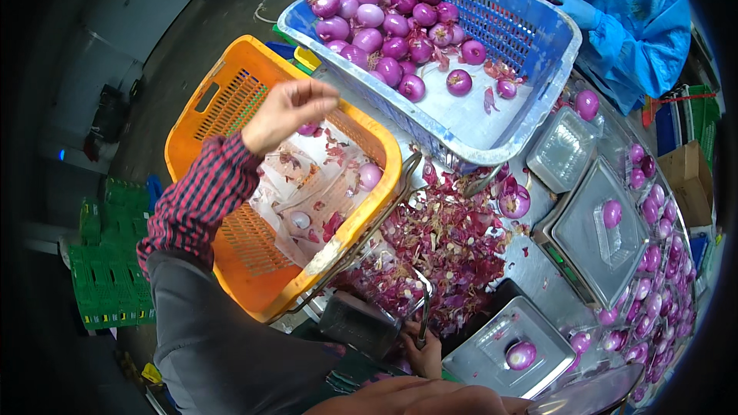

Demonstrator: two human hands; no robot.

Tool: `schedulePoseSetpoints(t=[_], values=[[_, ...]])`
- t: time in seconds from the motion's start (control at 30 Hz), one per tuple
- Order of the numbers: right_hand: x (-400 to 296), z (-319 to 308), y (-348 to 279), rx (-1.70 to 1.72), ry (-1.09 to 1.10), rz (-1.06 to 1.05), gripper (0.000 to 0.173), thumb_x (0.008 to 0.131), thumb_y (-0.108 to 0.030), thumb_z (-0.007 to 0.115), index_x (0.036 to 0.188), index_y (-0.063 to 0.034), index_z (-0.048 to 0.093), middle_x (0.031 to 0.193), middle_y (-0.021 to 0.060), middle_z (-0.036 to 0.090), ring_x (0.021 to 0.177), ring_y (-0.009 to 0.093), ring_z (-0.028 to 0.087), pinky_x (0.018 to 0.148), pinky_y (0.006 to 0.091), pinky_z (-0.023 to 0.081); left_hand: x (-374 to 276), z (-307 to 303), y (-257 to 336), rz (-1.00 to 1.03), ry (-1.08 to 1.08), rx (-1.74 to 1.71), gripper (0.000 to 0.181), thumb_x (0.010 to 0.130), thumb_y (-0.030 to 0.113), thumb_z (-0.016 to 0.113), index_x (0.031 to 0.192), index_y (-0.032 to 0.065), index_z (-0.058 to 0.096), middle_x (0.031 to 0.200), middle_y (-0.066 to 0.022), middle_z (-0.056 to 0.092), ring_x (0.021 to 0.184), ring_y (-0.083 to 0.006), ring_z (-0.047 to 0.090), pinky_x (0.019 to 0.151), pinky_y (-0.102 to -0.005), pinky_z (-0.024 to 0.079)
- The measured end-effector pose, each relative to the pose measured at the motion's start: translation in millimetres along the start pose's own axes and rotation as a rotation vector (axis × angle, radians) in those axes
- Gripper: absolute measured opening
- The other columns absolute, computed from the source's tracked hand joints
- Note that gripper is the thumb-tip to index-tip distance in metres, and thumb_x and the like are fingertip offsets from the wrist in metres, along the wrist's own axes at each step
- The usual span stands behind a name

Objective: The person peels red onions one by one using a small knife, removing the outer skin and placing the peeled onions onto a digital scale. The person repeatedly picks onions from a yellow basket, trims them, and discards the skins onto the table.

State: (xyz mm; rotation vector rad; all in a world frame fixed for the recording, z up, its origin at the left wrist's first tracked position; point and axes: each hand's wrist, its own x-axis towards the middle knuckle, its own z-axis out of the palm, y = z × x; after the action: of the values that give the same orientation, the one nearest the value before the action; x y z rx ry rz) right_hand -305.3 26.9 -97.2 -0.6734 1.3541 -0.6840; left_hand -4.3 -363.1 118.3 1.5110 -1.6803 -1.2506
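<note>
My left hand [288, 112], in a plaid cuff, hangs over the orange plastic crate [314, 262]; its curled fingers are apart and nothing shows between them. Below it, inside the crate, lie a red onion [369, 176], a small pale onion [300, 219], loose skins and a white liner. Low in the picture, my right hand [425, 353] grips a bent metal handle [426, 305]; what that belongs to is unclear, and the wrist is partly hidden. Beyond this hand spreads a heap of onion skins and trimmings [447, 236].
A blue crate [490, 155] of red onions stands behind. To the right are scales [599, 236], a steel tray [478, 357], clear plastic trays [562, 150] and many packed onions [651, 305]. A co-worker's gloved hand [573, 8] is beside the blue crate.
</note>
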Motion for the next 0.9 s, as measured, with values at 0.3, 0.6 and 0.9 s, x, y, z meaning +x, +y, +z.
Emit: schedulePoseSetpoints(t=[0.3, 0.6, 0.9], values=[[25.4, -10.9, -43.7, -0.027, -0.030, 0.147, 0.030, 0.089, -0.003, 0.065, 0.118, 0.0030, 0.062, 0.095, 0.0059, 0.069, 0.086, 0.009, 0.062, 0.077, 0.0237, 0.049, 157.7, -9.3, -15.9, 0.229, 0.161, 0.306, 0.024, 0.091, 0.014, 0.068, 0.110, -0.0009, 0.067, 0.097, -0.0025, 0.069, 0.087, -0.0087, 0.062, 0.081, -0.0241, 0.051], [35.8, -11.7, -19.9, 0.210, -0.193, 0.385, 0.031, 0.089, -0.002, 0.062, 0.121, -0.0008, 0.062, 0.095, 0.0024, 0.068, 0.091, 0.009, 0.061, 0.084, 0.0265, 0.049, 292.0, 40.6, -33.7, 0.375, -0.601, 1.200, 0.048, 0.076, 0.018, 0.074, 0.120, 0.0041, 0.062, 0.107, -0.0133, 0.067, 0.094, -0.0264, 0.067, 0.083, -0.0358, 0.053], [42.3, -13.5, -21.0, 0.163, -0.130, 0.463, 0.027, 0.090, -0.005, 0.066, 0.117, 0.0002, 0.064, 0.093, 0.0038, 0.069, 0.089, 0.010, 0.062, 0.081, 0.0252, 0.048, 323.8, 100.7, -102.4, 0.475, -0.907, 1.412, 0.074, 0.059, 0.029, 0.082, 0.128, 0.0167, 0.058, 0.112, -0.0111, 0.067, 0.103, -0.0320, 0.064, 0.088, -0.0415, 0.050]])
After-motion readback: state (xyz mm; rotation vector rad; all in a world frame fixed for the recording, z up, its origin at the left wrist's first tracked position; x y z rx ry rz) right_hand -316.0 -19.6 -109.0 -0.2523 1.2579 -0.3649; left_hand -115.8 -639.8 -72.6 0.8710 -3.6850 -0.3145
